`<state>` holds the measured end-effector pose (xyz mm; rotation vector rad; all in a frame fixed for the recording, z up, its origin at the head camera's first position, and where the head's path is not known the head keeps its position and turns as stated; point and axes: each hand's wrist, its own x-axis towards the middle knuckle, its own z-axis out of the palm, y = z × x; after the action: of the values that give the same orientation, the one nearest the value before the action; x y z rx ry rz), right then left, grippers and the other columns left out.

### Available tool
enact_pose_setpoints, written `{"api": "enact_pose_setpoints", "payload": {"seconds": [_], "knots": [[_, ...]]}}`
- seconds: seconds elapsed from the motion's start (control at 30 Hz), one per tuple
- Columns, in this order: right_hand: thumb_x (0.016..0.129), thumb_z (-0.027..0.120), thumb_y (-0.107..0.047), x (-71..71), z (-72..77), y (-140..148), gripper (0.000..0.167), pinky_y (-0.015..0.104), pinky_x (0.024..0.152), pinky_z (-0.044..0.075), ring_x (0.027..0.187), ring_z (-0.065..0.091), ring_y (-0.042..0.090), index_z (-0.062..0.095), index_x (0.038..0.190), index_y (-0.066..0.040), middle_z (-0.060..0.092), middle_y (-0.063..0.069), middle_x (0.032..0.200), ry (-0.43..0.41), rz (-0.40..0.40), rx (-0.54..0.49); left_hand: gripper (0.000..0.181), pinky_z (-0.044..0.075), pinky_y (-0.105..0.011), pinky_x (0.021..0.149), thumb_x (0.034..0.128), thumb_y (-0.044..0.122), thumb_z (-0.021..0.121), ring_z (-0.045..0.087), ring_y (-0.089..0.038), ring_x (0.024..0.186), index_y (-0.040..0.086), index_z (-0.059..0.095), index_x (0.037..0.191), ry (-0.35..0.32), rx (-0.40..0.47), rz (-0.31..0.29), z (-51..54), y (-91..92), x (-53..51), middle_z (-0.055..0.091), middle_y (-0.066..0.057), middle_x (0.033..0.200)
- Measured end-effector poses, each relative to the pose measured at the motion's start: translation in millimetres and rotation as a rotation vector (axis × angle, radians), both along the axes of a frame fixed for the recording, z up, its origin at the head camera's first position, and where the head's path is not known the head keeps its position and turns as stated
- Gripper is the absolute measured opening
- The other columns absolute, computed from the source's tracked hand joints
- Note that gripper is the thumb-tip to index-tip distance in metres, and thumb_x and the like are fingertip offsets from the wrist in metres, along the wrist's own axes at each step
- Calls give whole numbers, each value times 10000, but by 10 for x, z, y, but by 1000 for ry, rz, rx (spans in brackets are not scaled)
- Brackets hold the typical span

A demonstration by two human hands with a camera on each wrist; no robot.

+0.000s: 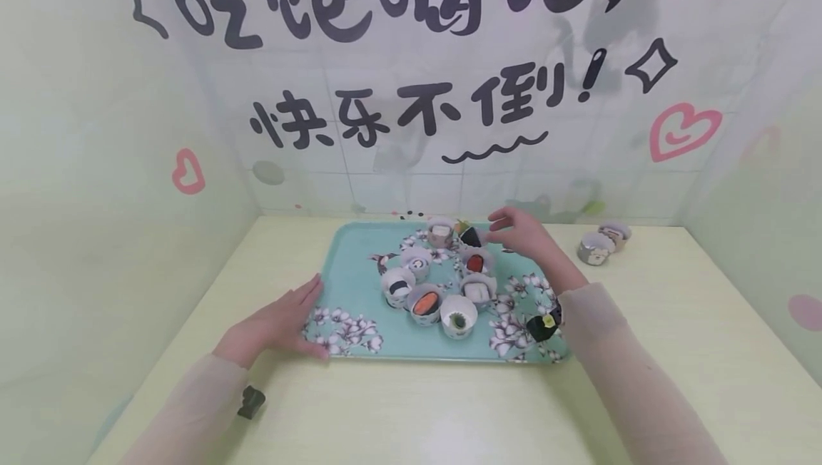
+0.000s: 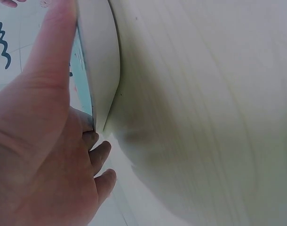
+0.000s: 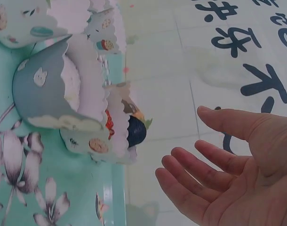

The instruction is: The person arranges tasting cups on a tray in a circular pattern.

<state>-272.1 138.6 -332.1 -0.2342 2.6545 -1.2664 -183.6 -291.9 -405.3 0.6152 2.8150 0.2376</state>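
My left hand lies at the near left corner of a teal floral tray, fingers along its left edge and thumb at the front rim. Several patterned paper baking cups stand in a ring on the tray, with small sushi-like pieces inside. One cup holds an orange-topped piece, another a red one. A cup at the back contains a dark rounded piece. Close to that cup, my right hand hovers with loosely bent fingers. The right wrist view shows nothing in that hand.
Two more paper cups stand on the pale wooden table, right of the tray. A printed cloth wall rises behind, with side walls left and right. Beside the right sleeve is a black object with a yellow-green patch.
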Motion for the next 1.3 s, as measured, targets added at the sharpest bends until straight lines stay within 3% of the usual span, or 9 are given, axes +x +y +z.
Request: {"api": "enact_pose_setpoints", "payload": {"seconds": [0.2,0.67,1.0,1.2,1.3], "knots": [[975,626,-201,-2,-53,170,512,493,993,549,1198,603,419,475,1406,32,565,283,1373,26,-28,3,1376,244,-615,1215,645,704,780,204,-508,1483,-117,136,1542,-3,0,3,11,-8,-3,81,-300,1641],[991,603,-229,51,-95,573,541,504,1046,524,1267,544,444,442,1413,71,520,322,1400,39,-86,-4,1372,242,-619,1214,651,700,780,198,-509,1484,-115,131,1544,-6,2,8,59,-15,9,81,-300,1641],[1015,564,-247,122,-121,852,566,527,1052,512,1272,522,458,396,1434,95,487,346,1404,45,-127,-25,1368,247,-620,1213,654,707,773,199,-509,1484,-110,135,1545,-1,3,0,-25,-23,-20,85,-299,1640],[1024,533,-343,168,-135,1065,625,560,1047,488,1281,495,479,382,1446,92,460,350,1430,74,-200,19,1367,251,-619,1212,649,696,787,204,-503,1487,-110,142,1545,1,7,6,-26,-17,-11,96,-295,1642],[1023,531,-364,173,-171,1148,629,493,1005,523,1282,503,467,393,1451,76,476,338,1429,93,-255,22,1369,253,-620,1211,648,698,787,205,-504,1486,-108,140,1546,-2,5,10,-28,-21,-8,93,-291,1644]]}}
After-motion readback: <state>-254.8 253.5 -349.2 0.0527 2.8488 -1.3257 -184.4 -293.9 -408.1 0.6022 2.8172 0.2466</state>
